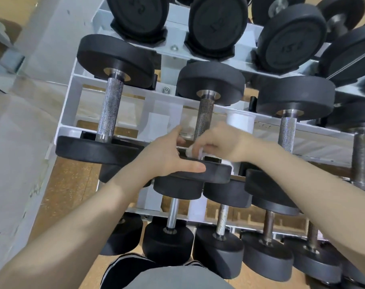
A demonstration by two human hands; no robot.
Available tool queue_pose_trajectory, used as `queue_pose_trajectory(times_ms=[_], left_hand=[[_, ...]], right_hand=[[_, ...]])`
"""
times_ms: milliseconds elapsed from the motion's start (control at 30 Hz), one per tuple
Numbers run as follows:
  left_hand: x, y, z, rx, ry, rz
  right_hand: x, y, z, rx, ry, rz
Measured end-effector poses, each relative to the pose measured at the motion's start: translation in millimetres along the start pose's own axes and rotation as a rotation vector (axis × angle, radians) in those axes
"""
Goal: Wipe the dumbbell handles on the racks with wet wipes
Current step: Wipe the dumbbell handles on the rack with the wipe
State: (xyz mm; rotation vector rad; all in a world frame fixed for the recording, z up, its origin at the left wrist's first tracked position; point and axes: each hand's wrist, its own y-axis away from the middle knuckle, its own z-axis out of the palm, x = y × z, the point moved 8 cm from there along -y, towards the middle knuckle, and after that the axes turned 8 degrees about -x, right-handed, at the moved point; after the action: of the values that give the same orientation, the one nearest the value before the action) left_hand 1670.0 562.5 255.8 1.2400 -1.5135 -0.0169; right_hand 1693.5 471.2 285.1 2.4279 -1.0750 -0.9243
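Dumbbell (206, 113) on the middle tier of the white rack (71, 105) is the one being cleaned: its knurled handle (204, 115) runs down toward the near plate (215, 170), and the work is at the handle's lower end. A white wet wipe (193, 151) sits bunched there, pinched in the curled fingers of the right hand (221, 142), probably so the cloth can wrap the bar and slide along it. The left hand (171, 155) rests on the rim of that near plate, thumb laid straight along the edge and fingers reaching over it; whether those fingers curl round anything behind is hidden. That hold looks meant to keep the weight from rolling in its cradle. Neighbouring dumbbells (110, 105) lie parallel on the same tier, with more above and below.
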Motion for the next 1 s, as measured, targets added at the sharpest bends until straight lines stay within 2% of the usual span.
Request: queue_pose_trajectory(times_ms=[33, 100, 133, 167, 233, 300, 400, 467, 500, 533, 600, 633, 667, 767, 900, 1000], left_hand=[[0, 0, 0, -0.006, -0.002, 0.0], [1, -1, 1, -0.02, -0.014, -0.003], [1, -2, 2, -0.03, -0.022, -0.005], [1, -2, 2, -0.041, -0.027, -0.008], [-1, -3, 4, -0.058, -0.014, -0.016], [-2, -4, 4, -0.06, 0.012, -0.019], [0, -3, 4, -0.056, 0.032, 0.019], [1, -4, 4, -0.054, 0.045, 0.038], [1, -4, 3, -0.056, 0.045, 0.038], [1, -3, 4, -0.059, 0.043, 0.037], [3, -3, 5, -0.07, 0.041, 0.042], [4, -2, 5, -0.072, 0.041, 0.048], [5, -1, 5, -0.073, 0.041, 0.051], [7, 1, 7, -0.075, 0.052, 0.054], [5, 0, 8, -0.076, 0.071, 0.066], [4, -1, 8, -0.073, 0.077, 0.072]], right_hand=[[3, 1, -17, 0.114, 0.01, 0.016], [14, 8, -54, 0.495, 0.021, 0.046], [24, 9, -63, 0.617, 0.01, 0.119], [35, 8, -63, 0.651, -0.014, 0.211], [45, 2, -51, 0.644, -0.047, 0.239], [38, 4, -34, 0.603, -0.084, 0.133], [18, 9, -4, 0.392, -0.162, -0.027], [14, 16, 8, 0.291, -0.296, -0.02], [21, 20, 6, 0.322, -0.416, 0.026], [33, 24, 0, 0.435, -0.555, 0.096], [69, 37, -13, 0.775, -0.828, 0.289], [82, 40, -14, 0.89, -0.963, 0.363], [89, 38, -11, 0.935, -1.101, 0.409], [87, 18, 0, 0.879, -1.365, 0.423], [80, 18, 6, 0.832, -1.296, 0.414], [75, 25, 27, 0.66, -1.32, 0.489]])
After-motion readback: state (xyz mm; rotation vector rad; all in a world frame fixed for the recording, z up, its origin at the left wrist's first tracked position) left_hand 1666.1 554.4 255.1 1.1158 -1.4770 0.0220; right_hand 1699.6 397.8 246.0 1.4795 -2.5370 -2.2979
